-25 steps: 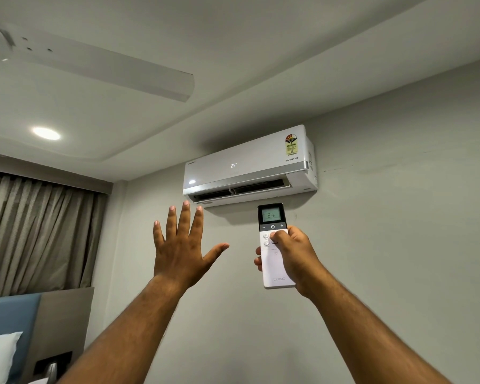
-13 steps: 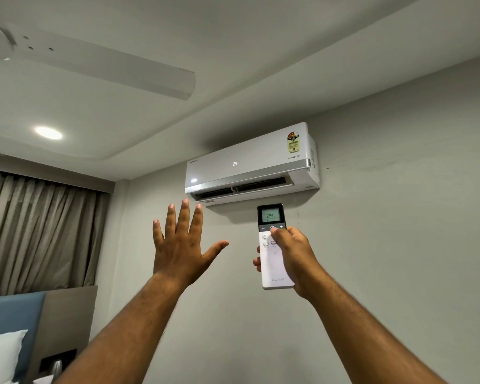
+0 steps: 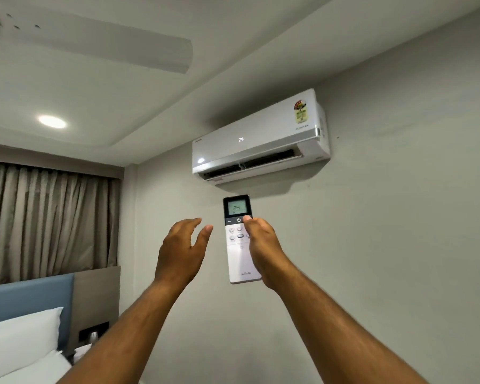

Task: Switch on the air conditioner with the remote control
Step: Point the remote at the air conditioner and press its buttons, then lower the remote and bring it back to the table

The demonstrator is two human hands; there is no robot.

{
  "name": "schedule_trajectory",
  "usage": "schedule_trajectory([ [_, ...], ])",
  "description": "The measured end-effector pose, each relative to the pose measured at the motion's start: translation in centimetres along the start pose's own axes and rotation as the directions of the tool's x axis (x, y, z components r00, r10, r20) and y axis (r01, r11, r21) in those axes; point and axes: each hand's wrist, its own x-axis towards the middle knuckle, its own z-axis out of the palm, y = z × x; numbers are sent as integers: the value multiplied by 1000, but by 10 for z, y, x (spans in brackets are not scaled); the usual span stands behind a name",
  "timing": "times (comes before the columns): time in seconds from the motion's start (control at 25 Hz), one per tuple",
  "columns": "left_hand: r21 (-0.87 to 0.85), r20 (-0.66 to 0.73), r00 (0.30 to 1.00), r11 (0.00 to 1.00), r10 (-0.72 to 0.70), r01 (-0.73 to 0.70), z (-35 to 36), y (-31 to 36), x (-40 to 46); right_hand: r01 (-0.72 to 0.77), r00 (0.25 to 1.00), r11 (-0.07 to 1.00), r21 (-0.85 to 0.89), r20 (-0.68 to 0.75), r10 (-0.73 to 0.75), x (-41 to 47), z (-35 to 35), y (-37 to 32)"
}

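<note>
A white air conditioner [image 3: 261,137] hangs high on the wall. Its front shows 24 and its louvre below stands open. My right hand [image 3: 261,245] holds a white remote control [image 3: 240,245] upright just under the unit, thumb resting on the right side of the dark button strip. The remote's screen reads 24. My left hand [image 3: 182,245] is raised left of the remote, edge-on, fingers curled loosely and apart, holding nothing and not touching the remote.
A ceiling fan blade [image 3: 100,45] and a lit round ceiling light [image 3: 52,121] are at upper left. Beige curtains [image 3: 47,220] hang on the left above a blue headboard [image 3: 28,297] and white pillows [image 3: 20,336].
My left hand turned from a flat, spread palm to edge-on with curled fingers and moved closer to the remote. My right thumb shifted slightly up the remote. The view tilted down a little.
</note>
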Motion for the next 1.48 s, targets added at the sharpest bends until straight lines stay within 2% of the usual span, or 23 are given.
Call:
schedule_trajectory([
  [0.16,-180,94,980,966,-173,188,-26,-15,-26,-72,990,994,78,124,62,-9,51,27],
  [0.24,-217,134,958,936,-253,277,-44,-25,-38,-102,980,987,121,183,78,-15,77,38],
  [0.44,-176,63,892,875,-448,452,-98,-59,-72,-192,932,975,108,331,147,-41,141,69],
  [0.6,-103,26,829,823,-559,558,-136,-86,-108,-308,858,944,120,464,221,-68,178,105],
  [0.68,-71,14,781,778,-624,624,-152,-100,-135,-341,825,938,70,500,263,-86,196,129],
  [0.92,-33,-39,565,566,-824,824,-186,-150,-236,-420,672,905,-67,648,360,-154,240,213],
  [1.08,-24,-87,400,403,-912,915,-201,-180,-321,-467,580,867,-172,681,447,-215,252,278],
  [1.2,-29,-115,268,273,-956,961,-202,-199,-393,-554,494,794,-250,668,556,-266,253,328],
  [1.32,-21,-119,114,118,-986,993,-192,-213,-479,-611,374,699,-372,642,669,-323,245,389],
  [1.4,-8,-99,0,1,-995,1000,-182,-220,-542,-620,301,631,-466,601,740,-367,234,433],
  [1.48,27,-118,-91,-95,-989,995,-171,-228,-604,-625,266,560,-544,526,808,-412,222,478],
])
